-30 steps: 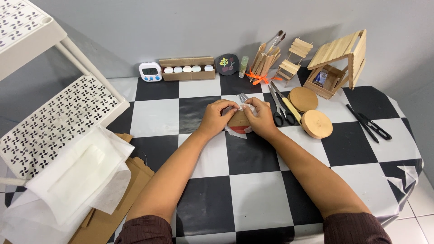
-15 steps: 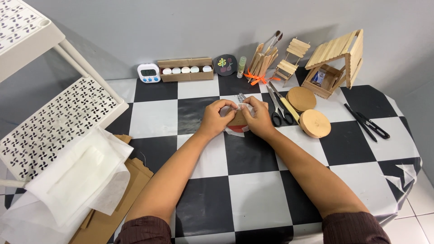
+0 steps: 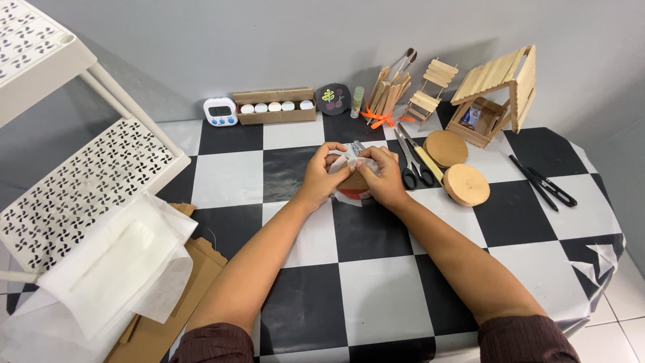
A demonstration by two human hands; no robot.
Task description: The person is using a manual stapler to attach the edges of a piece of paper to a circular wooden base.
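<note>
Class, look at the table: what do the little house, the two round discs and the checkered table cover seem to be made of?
Little house: pale flat wooden craft sticks, unpainted, plank lines visible.
Round discs: brown, matte; probably cork or fibreboard, unclear.
Table cover: glossy black-and-white sheet, likely vinyl, with light glare and a creased edge.

tablecloth (image 3: 376, 296): glossy plastic sheet, black-and-white checks, smooth
round discs (image 3: 457, 168): matt pale brown wood or cork, right of centre
little house (image 3: 497, 94): bare pale wooden sticks, upper right
scissors (image 3: 408, 161): shiny metal blades, black plastic grips
rack (image 3: 80, 181): white perforated plastic, left edge
sheets (image 3: 121, 269): thin matt white paper, lower left
</note>
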